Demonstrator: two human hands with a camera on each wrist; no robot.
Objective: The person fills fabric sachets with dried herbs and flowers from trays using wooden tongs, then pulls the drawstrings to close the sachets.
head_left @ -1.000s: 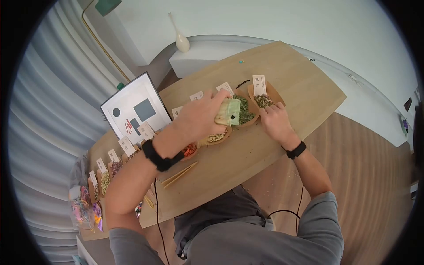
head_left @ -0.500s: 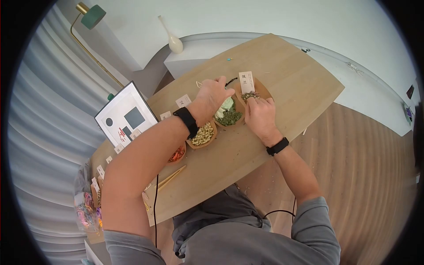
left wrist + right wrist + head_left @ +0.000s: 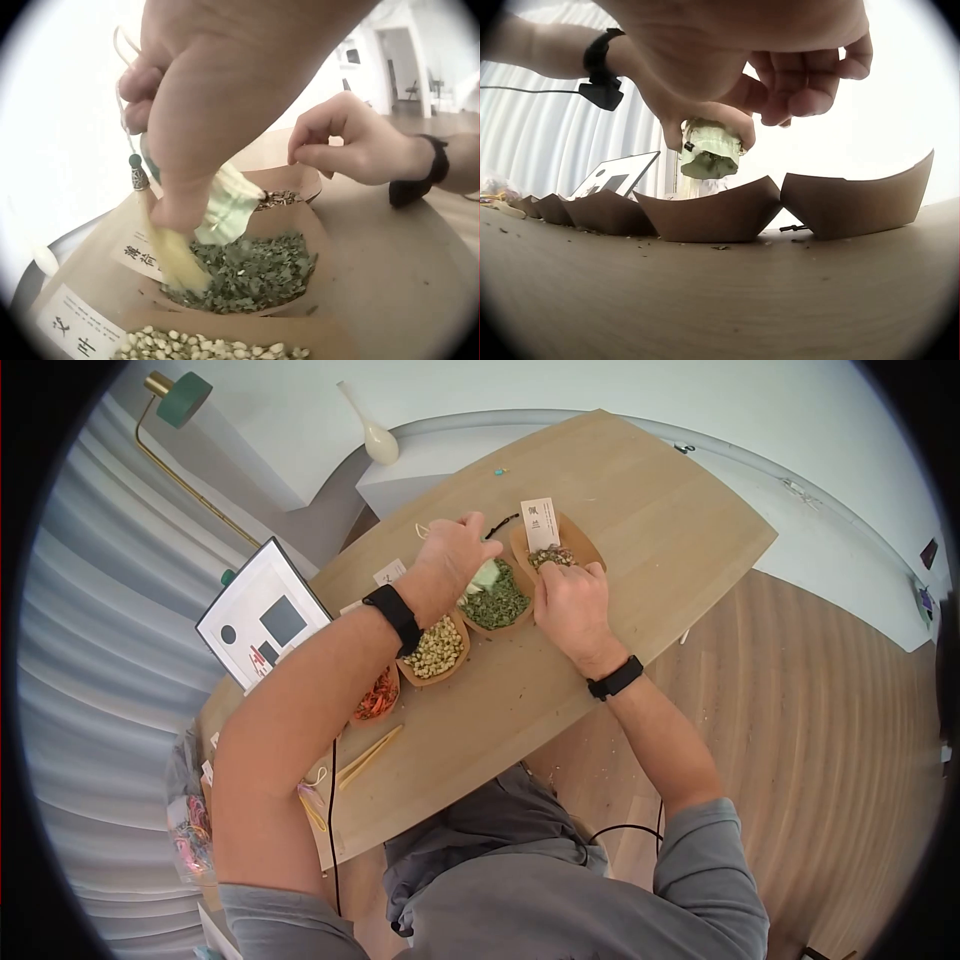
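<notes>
My left hand [image 3: 450, 565] grips a pale green cloth pouch [image 3: 229, 206], its gathered mouth turned toward the right hand. A yellow tassel [image 3: 176, 259] and a beaded cord hang from the pouch. Below it, chopped green leaves [image 3: 255, 274] fill a paper tray. Over the rightmost paper tray [image 3: 578, 540], which holds dried brown-green herbs [image 3: 550, 556], is my right hand [image 3: 575, 605]. Its fingers are bent, thumb close to the fingertips; I cannot tell whether herbs are between them.
To the left stand trays of whitish buds [image 3: 437, 650] and red pieces [image 3: 375, 697]. Wooden tongs [image 3: 370, 755] lie near the front edge. A framed board [image 3: 265, 610] leans at the back left. A black cord [image 3: 505, 523] lies behind the trays.
My left hand has swung back and away with the pouch, uncovering the whitish buds. The right hand stays at the rightmost tray. The head view has shifted slightly.
</notes>
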